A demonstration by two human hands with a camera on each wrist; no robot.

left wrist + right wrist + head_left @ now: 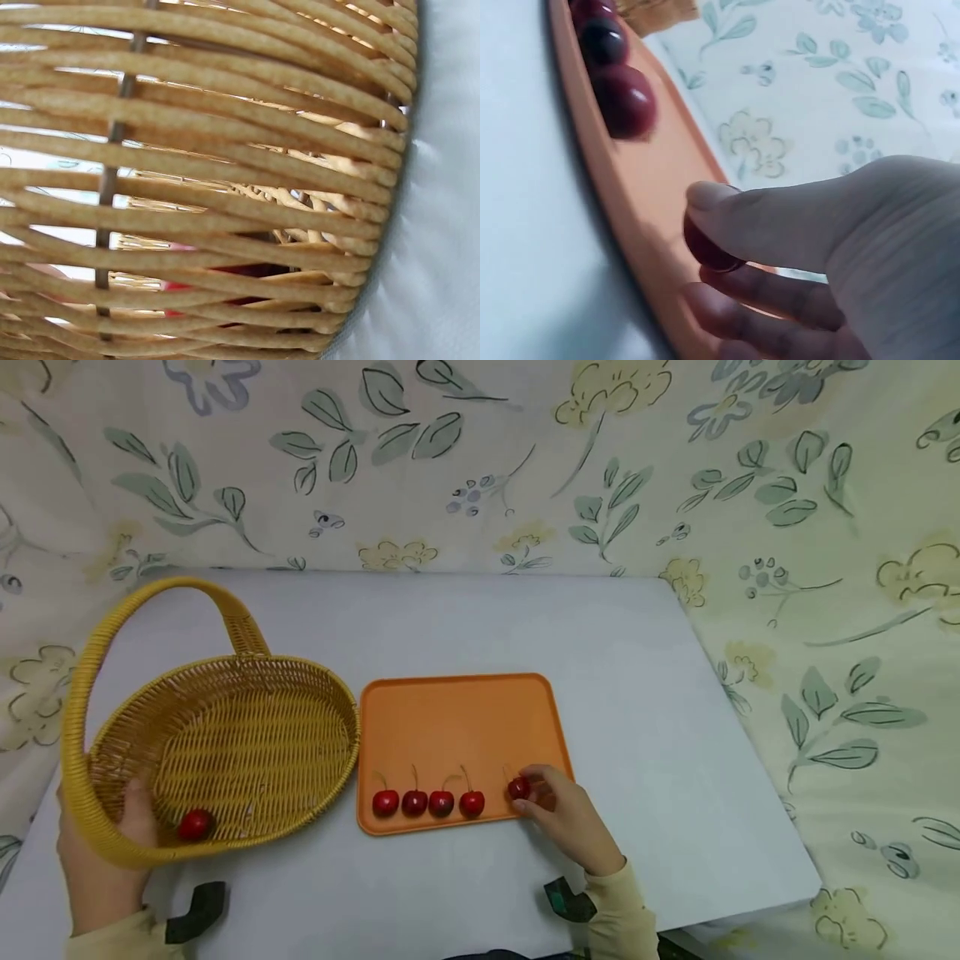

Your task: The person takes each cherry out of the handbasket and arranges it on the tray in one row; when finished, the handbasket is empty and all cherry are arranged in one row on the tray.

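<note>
My right hand (558, 814) pinches a dark red cherry (518, 788) between thumb and fingers, over the front right of the orange tray (457, 718). In the right wrist view the thumb lies across this cherry (712, 244). Several cherries with upright stems, one of them this cherry (472, 803), form a row along the tray's front edge, left of the hand. My left hand (105, 860) grips the near left side of the yellow wicker basket (255, 735), thumb inside. Beside the thumb, in the basket, lies a red fruit (197, 825), partly showing through the weave in the left wrist view.
The basket's tall arched handle (82, 693) rises on the left. Basket and tray stand side by side on a white table (637, 693). A floral cloth (480, 468) hangs behind the table and spreads along its right side.
</note>
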